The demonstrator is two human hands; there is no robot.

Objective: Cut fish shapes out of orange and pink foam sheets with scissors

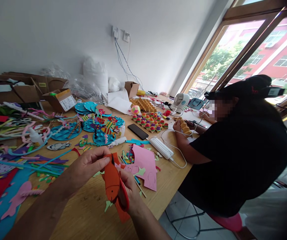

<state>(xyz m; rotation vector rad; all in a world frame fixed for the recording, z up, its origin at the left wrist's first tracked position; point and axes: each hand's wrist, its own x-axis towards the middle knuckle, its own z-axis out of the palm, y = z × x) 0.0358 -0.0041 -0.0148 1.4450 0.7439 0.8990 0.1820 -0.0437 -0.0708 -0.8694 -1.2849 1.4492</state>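
Observation:
An orange paper piece (111, 181) with a fish drawn on it in black is held over the table's front part. My left hand (93, 165) pinches its upper end between thumb and fingers. In my right hand (129, 188) are red-handled scissors (123, 195), closed in at the paper's right side; their blades are mostly hidden behind the paper. More orange paper hangs below the scissors. Just beyond my hands lies a pink sheet (146, 166) with outlines drawn on it and a cut-out lower edge.
A power strip (161, 147), a black phone (137, 131) and a painted egg tray (150, 122) lie further back. Blue decorated discs (65, 131) and coloured paper strips cover the left. At the right, a person in black (233, 156) sits holding a cardboard piece (185, 126).

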